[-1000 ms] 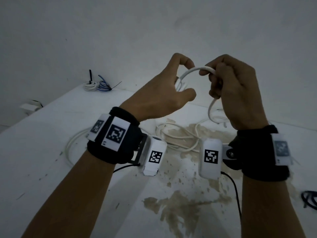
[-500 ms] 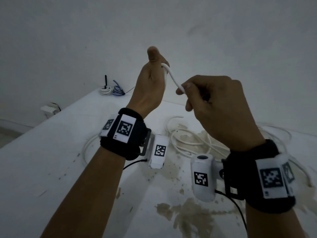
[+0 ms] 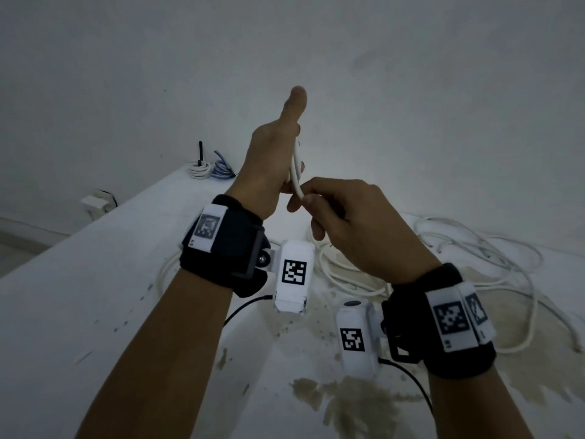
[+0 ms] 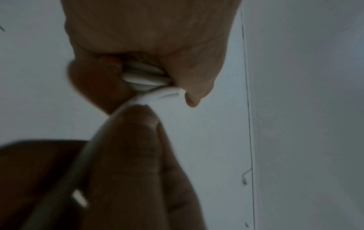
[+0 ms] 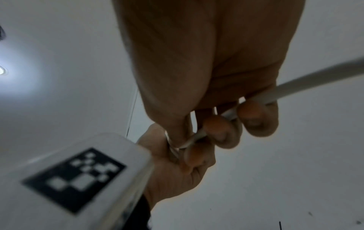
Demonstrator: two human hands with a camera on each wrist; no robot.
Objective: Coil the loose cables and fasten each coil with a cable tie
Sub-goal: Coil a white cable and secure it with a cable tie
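Observation:
A white cable runs between my two raised hands. My left hand stands upright, thumb up, and its curled fingers hold several white loops against the palm. My right hand, just below and to the right, grips the same cable in curled fingers and touches the left hand. The rest of the white cable lies loose and tangled on the white table behind my right wrist. No cable tie shows near my hands.
Two tied coils, one white and one blue, sit at the table's far left corner by the wall. Brown stains mark the table in front. A white adapter lies on the floor, left.
My right hand has swung down and in from a wide loop to meet the left hand. The left hand has turned upright with its thumb raised, closing on the gathered loops.

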